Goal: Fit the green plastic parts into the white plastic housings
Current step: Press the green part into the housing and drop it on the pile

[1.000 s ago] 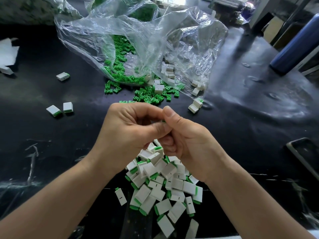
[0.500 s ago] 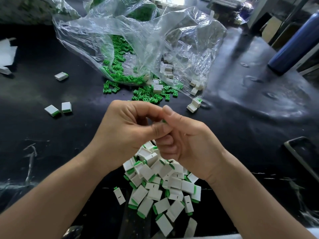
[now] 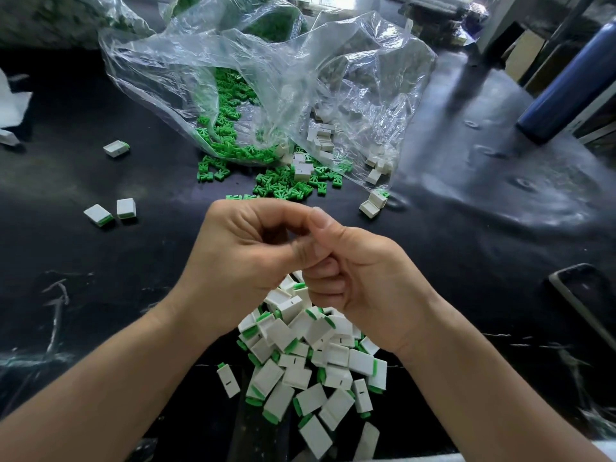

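- No words, numbers, brand names or labels are showing clearly enough to be read anywhere in this view.
- Several of the white rectangular plastic housings [image 3: 361, 361], heaped on the black table top [image 3: 100, 311], are showing one short dark line on a broad face. It is not forming any letter or digit. Whether it is a printed mark or a small slot cannot be told.

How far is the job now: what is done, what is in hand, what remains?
Done: a pile of fitted housings lies near the person. In hand: left hand and right hand meet, fingers curled; any piece between them is hidden. Left: loose green parts and empty white housings by the plastic bag.
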Tool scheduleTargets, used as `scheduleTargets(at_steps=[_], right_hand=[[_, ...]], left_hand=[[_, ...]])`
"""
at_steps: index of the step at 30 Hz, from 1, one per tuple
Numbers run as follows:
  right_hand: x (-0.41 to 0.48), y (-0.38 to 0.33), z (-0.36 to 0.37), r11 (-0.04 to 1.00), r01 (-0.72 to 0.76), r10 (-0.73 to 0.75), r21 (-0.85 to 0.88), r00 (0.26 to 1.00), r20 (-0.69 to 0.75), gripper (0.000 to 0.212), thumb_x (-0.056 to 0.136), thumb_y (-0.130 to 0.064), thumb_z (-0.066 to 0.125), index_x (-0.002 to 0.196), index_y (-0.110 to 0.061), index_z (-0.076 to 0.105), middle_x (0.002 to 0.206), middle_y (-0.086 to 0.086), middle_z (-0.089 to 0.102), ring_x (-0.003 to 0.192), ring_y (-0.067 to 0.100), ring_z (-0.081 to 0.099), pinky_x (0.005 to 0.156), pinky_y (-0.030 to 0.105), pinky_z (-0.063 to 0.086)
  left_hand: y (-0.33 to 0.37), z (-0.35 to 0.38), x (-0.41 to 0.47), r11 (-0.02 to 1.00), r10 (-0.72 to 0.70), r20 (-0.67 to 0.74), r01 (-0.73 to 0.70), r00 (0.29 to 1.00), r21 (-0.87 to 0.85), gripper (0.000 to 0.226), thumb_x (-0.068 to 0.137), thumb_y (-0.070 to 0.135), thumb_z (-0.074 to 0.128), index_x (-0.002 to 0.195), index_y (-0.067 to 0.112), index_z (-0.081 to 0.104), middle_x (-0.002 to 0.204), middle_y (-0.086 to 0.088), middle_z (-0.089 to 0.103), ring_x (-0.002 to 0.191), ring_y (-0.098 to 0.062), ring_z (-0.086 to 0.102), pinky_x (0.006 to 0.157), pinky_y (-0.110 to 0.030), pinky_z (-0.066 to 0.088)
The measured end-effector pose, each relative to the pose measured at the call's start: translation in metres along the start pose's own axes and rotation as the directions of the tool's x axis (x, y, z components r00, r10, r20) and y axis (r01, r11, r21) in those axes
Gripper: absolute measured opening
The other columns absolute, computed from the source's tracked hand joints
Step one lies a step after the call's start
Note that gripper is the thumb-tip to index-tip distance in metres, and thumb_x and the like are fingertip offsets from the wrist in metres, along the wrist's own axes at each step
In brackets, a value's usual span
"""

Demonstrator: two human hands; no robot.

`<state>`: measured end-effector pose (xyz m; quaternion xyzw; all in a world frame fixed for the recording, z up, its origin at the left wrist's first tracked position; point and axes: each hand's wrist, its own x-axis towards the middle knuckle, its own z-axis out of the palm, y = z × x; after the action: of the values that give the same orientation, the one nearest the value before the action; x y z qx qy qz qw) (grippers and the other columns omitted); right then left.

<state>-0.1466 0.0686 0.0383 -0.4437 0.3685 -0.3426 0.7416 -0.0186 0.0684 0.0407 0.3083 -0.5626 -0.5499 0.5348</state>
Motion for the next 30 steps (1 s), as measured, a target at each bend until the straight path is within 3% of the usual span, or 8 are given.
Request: scheduleTargets(at_steps=[4,7,10,13,17,19,30], right_hand=[[0.001,0.002,-0.001,1.000,-0.001,0.001,-0.012,1.000,0.009,0.043,0.081,-0.043,0.044,0.088,-0.005,0.061,0.050,-0.010,0.029,0.049,0.006,0.020,0.047,0.021,0.017],[0.003,0.000,-0.003,1.000,-0.011,0.010,0.009,0.994,0.107,0.041,0.086,-0.048,0.036,0.106,-0.025,0.062,0.055,-0.010,0.035,0.051,0.004,0.027,0.049,0.018,0.022],[0.003,-0.005,-0.008,0.997,-0.079,0.076,0.022,0.990,0.122,0.044,0.083,-0.053,0.033,0.092,-0.019,0.060,0.058,-0.006,0.041,0.051,0.006,0.032,0.050,0.020,0.026],[0.003,-0.006,-0.010,0.997,-0.081,0.080,0.012,0.995,0.058,0.032,0.078,-0.046,0.041,0.080,-0.017,0.055,0.055,-0.006,0.046,0.050,0.006,0.037,0.049,0.019,0.027],[0.002,-0.008,-0.011,0.998,-0.066,0.066,-0.007,0.998,0.016,0.028,0.077,-0.042,0.043,0.078,-0.015,0.052,0.055,-0.006,0.046,0.052,0.006,0.037,0.051,0.019,0.027],[0.001,-0.009,-0.013,0.998,-0.065,0.065,-0.023,0.998,0.003,0.030,0.076,-0.042,0.044,0.077,-0.015,0.055,0.057,-0.004,0.048,0.052,0.007,0.038,0.051,0.019,0.028],[0.000,-0.008,-0.013,0.983,-0.020,0.024,-0.181,1.000,0.017,0.032,0.081,-0.039,0.044,0.079,-0.010,0.058,0.059,-0.004,0.051,0.054,0.007,0.041,0.049,0.017,0.031]], left_hand=[[-0.002,-0.005,0.001,0.996,-0.037,-0.024,0.038,0.999,0.074,0.014,0.061,0.010,0.074,0.074,0.009,0.072,0.051,-0.002,0.063,0.042,-0.011,0.052,0.038,-0.015,0.037],[0.001,-0.004,0.001,0.998,-0.062,-0.031,0.062,0.998,0.013,0.015,0.058,0.006,0.075,0.073,0.005,0.072,0.049,-0.007,0.063,0.040,-0.013,0.057,0.037,-0.012,0.039],[0.004,0.001,0.001,0.997,-0.063,-0.070,0.060,0.996,-0.043,0.013,0.059,0.001,0.064,0.073,0.000,0.066,0.047,-0.005,0.062,0.036,-0.009,0.055,0.037,-0.010,0.039],[0.005,0.002,0.001,0.998,-0.058,-0.089,0.056,0.994,-0.026,0.016,0.060,0.001,0.063,0.076,0.004,0.065,0.045,0.000,0.061,0.035,-0.003,0.052,0.036,-0.008,0.039],[0.003,-0.006,0.002,0.987,-0.158,-0.040,0.159,0.987,0.013,0.024,0.059,0.006,0.076,0.082,0.014,0.075,0.057,-0.001,0.067,0.045,-0.007,0.056,0.042,-0.014,0.038],[0.001,-0.010,0.003,0.981,-0.196,-0.026,0.196,0.980,-0.011,0.024,0.065,0.012,0.065,0.082,0.022,0.076,0.065,-0.002,0.070,0.052,-0.010,0.058,0.044,-0.017,0.039],[0.003,-0.012,0.004,0.980,-0.199,-0.012,0.199,0.980,0.020,0.020,0.066,0.009,0.060,0.071,0.019,0.076,0.060,-0.006,0.068,0.049,-0.013,0.059,0.045,-0.021,0.039]])
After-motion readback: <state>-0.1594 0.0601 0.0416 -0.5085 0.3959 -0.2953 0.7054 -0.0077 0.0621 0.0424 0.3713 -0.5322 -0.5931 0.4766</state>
